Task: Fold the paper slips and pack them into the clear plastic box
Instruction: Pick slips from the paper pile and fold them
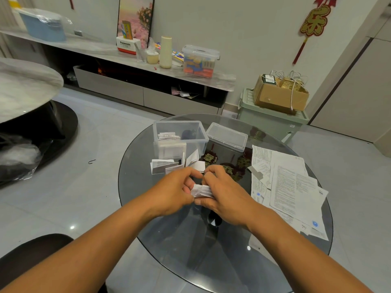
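Observation:
My left hand and my right hand meet above the middle of the round glass table, and both pinch one small folded paper slip between their fingers. Just beyond the hands lie several folded slips on the glass. Behind those stands the clear plastic box, open, with folded slips stacked in its left part. Its clear lid lies to the right of it. A pile of flat printed paper sheets covers the table's right side.
A green storage bin with a cardboard box on top stands behind the table. A long low cabinet runs along the wall. A second round table is at far left; a dark chair is at lower left.

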`<state>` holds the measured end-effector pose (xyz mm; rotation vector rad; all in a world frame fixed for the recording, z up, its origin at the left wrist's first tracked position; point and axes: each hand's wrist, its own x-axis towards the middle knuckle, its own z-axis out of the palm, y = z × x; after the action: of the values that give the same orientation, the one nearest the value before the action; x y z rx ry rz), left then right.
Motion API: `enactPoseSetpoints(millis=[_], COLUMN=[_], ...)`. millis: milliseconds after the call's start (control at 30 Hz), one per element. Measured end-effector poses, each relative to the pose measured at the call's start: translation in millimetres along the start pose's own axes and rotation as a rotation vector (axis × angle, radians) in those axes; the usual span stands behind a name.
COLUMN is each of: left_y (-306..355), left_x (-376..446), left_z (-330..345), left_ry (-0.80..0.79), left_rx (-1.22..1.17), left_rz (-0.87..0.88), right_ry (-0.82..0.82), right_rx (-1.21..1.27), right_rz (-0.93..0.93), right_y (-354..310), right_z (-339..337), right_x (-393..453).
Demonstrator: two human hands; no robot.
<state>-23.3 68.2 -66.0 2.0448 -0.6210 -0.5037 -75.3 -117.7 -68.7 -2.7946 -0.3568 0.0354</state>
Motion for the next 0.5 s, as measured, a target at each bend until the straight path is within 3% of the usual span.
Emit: enactPoseSetpoints(millis=[167,267,400,500], left_y=[-0.9,-0.5,-2.2,0.6], left_x=[-1.3,-5.3,-8.6,-10.1], left_z=[-7.8,-11.7,-7.1,0.3], left_ry=[0.080,0.129,-0.015,-0.057], left_rx=[0.028,0.028,-0.114,-0.017], left_rz=[0.011,-0.096,-0.081,0.014], right_ry=[0.025,0.104,0.086,0.082], right_rx=[0.110,0.158,0.000,-0.041], right_rz=[0.047,0.048,-0.060,-0.093], right_y=[-2.7,-1.7,-2.9,-3.6], right_z=[-2.5,-3.6,0.2,2.8], right_x=[-1.1,-4.0,-3.2,-2.4])
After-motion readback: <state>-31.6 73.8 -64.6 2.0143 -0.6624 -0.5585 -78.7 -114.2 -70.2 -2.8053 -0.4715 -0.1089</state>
